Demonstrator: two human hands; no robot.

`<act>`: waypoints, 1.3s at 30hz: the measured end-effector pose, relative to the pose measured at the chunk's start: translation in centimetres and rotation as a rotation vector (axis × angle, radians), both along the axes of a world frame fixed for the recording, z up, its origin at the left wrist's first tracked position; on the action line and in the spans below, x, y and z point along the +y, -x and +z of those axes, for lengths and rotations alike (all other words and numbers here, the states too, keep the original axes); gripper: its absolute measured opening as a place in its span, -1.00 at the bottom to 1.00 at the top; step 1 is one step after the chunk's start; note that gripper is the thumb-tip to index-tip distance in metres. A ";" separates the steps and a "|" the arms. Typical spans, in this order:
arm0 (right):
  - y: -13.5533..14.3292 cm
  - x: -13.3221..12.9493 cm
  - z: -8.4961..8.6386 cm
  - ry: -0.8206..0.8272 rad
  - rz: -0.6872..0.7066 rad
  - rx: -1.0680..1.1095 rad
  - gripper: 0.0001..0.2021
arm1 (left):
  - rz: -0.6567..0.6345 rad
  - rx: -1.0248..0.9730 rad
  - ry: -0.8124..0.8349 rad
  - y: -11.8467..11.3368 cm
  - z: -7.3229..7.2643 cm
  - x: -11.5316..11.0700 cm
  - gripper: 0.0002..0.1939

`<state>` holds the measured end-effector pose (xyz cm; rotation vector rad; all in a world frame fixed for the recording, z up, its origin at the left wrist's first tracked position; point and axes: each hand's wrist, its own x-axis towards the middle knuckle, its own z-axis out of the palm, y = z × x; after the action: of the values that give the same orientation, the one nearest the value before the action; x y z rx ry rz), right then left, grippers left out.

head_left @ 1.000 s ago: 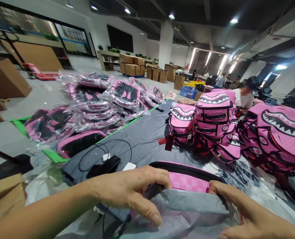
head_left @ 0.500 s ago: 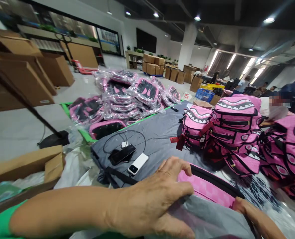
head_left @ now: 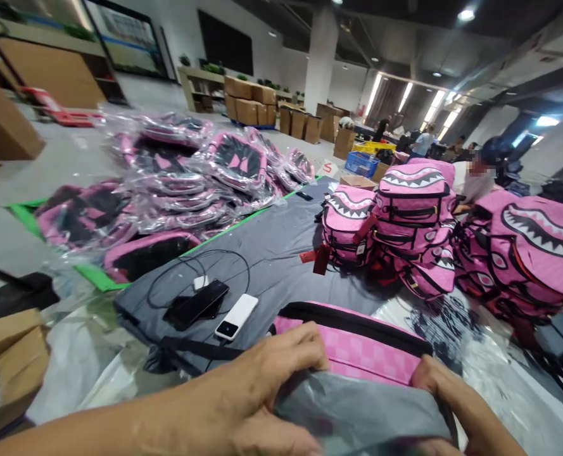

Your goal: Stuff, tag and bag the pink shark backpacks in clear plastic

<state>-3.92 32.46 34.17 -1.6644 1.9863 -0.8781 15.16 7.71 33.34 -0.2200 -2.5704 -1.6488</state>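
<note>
In the head view a pink checkered backpack [head_left: 366, 351] with a black-edged rim lies right in front of me, its top partly covered by grey sheeting, either lining or plastic. My left hand [head_left: 272, 386] grips its left side, fingers bent over the pink panel and thumb lower on the grey sheeting [head_left: 357, 402]. On the right side, my right hand [head_left: 445, 386] is closed at the bag's edge; part of it is hidden by the bag. A white power bank [head_left: 236, 317] and a black phone [head_left: 198, 305] with a cable lie beyond my left hand.
Pink backpacks with shark teeth [head_left: 414, 209] are stacked at the right on the grey-covered table [head_left: 272, 253]. Plastic-wrapped pink bags [head_left: 190, 177] pile up at the left. An open carton [head_left: 10, 373] stands at lower left. A person sits behind the backpacks.
My left hand has come down onto the backpack's left side, its fingers now curled over the panel. More of the black rim shows. The view has turned to the right.
</note>
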 end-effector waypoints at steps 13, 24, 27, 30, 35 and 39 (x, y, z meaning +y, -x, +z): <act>3.1 -4.0 -0.6 0.066 -0.082 0.009 -0.68 | 0.062 -0.117 0.194 5.2 0.7 -2.7 -0.63; 2.9 -3.6 -1.2 0.194 -0.163 0.272 -0.90 | 0.132 0.128 0.521 6.9 0.1 -3.3 -0.83; 3.3 -4.3 -2.1 0.290 -0.258 0.324 -0.87 | -0.143 -0.016 0.364 5.9 1.7 -4.6 -0.83; 3.4 -4.7 -1.4 0.179 -0.146 0.129 -0.82 | -0.101 -0.017 0.356 5.2 0.9 -4.6 -0.86; 3.8 -3.7 0.5 0.000 0.015 -0.093 -0.67 | 0.181 0.135 0.472 5.4 -1.9 -3.2 -0.78; 2.4 -3.2 -0.2 0.045 -0.126 0.054 -0.89 | -0.028 0.035 0.383 4.6 0.2 -3.7 -0.84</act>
<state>-6.31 29.28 33.93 -1.6173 2.1423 -0.9377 10.54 4.01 33.55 -0.3057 -2.8441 -1.1314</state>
